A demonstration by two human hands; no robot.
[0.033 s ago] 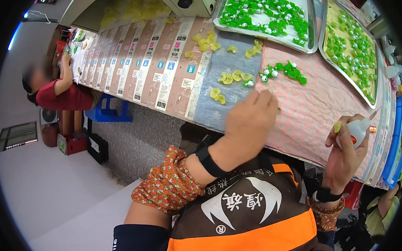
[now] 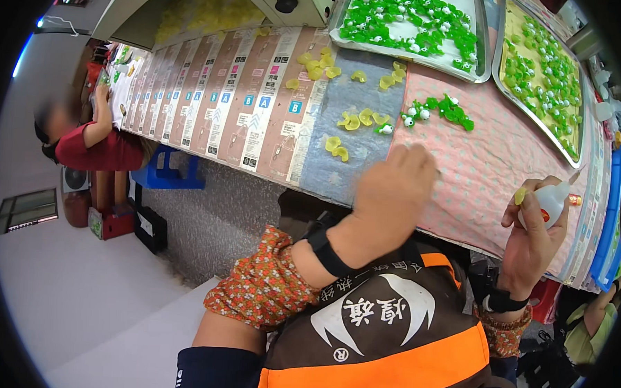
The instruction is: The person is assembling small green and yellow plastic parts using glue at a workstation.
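Head view: Right hand [image 2: 535,233], fingers curled, clutched translucent squeeze bottle [image 2: 553,199] and curved yellow piece [image 2: 520,195]; left hand [image 2: 392,194], fingers unreadably blurred, shifted rightward.

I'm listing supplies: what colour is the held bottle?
The bottle is cloudy white with a red mark; the head view shows it best.

The left tray [image 2: 413,61] stands beside the right tray [image 2: 525,112]. Loose pieces [image 2: 352,121] lie on the left cloth [image 2: 344,95]; a figurine group [image 2: 435,111] lies on the right cloth [image 2: 474,173], before the left tray. The bottle [image 2: 554,202] sits in the right hand [image 2: 539,235].
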